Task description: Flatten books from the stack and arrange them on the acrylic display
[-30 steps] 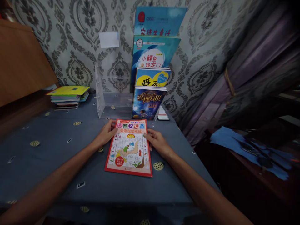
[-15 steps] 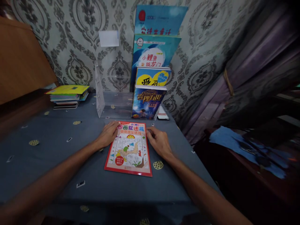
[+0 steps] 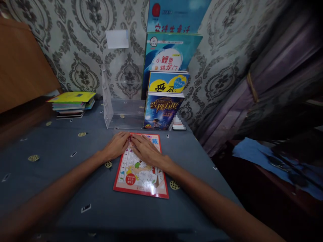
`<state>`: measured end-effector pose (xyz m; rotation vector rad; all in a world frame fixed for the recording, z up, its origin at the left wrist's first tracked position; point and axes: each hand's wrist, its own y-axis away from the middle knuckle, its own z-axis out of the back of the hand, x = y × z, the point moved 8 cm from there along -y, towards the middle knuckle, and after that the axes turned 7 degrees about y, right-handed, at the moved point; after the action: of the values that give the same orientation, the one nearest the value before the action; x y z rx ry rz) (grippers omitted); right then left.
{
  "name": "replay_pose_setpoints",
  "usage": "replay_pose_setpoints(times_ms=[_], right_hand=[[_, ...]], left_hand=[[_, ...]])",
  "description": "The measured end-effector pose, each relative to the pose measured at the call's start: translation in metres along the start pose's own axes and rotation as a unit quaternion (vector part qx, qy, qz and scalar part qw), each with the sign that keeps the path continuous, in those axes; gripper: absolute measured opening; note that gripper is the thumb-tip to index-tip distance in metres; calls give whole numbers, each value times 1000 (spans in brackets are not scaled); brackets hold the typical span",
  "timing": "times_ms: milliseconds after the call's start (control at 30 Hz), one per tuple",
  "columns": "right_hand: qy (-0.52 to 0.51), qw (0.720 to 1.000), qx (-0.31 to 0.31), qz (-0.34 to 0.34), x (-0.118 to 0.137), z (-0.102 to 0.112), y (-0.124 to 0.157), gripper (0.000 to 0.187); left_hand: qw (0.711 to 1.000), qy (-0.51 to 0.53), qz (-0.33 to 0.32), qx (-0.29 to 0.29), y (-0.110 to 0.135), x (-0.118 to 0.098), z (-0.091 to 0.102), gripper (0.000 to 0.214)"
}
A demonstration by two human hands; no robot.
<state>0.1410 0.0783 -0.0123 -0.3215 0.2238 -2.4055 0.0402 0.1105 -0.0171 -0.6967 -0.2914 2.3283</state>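
Note:
A red-bordered picture book [image 3: 141, 192] lies face up on the blue-grey tablecloth, its cover drawn with small coloured figures. My left hand [image 3: 117, 145] rests at the book's upper left edge, palm down with fingers stretched out. Across the upper part of the cover lies my right hand [image 3: 146, 149], flat, its extended fingertips close to those of my left hand. Most of the title is hidden under it. Just behind the book stands a clear acrylic rack [image 3: 123, 121], whose right side holds several upright books, with a dark blue one [image 3: 161, 112] in front.
A stack of books with a yellow top [image 3: 73, 97] sits at the back left of the table [image 3: 63, 181]. A white card [image 3: 117, 39] is on the rack's upper left. To the right are a purple curtain [image 3: 234, 111] and a blue cloth [image 3: 254, 154].
My right hand has moved left from the book's right edge onto the upper cover, its bent fingers now straight. My left hand stays at the upper left edge.

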Motion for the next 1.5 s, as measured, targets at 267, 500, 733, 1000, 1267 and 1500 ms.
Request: replay_pose_setpoints(times_ms=[267, 500, 733, 1000, 1267, 1500], right_hand=[[-3, 1000, 16, -10, -3, -6, -4, 44], [17, 999, 13, -36, -13, -11, 1, 50], [30, 998, -6, -53, -30, -5, 16, 47], [12, 994, -41, -99, -58, 6, 37, 40], [-46, 984, -80, -150, -88, 19, 55, 34], [-69, 981, -96, -153, -92, 26, 54, 33]], left_hand=[[1000, -24, -4, 0, 1, 4, -5, 34], [999, -51, -14, -9, 4, 10, -8, 35], [997, -70, -26, -15, 6, 9, -8, 35], [997, -80, -20, -7, 5, 9, -8, 38], [997, -76, -9, 15, 5, 9, -8, 39], [994, -97, 5, 42, 4, 9, -7, 42]])
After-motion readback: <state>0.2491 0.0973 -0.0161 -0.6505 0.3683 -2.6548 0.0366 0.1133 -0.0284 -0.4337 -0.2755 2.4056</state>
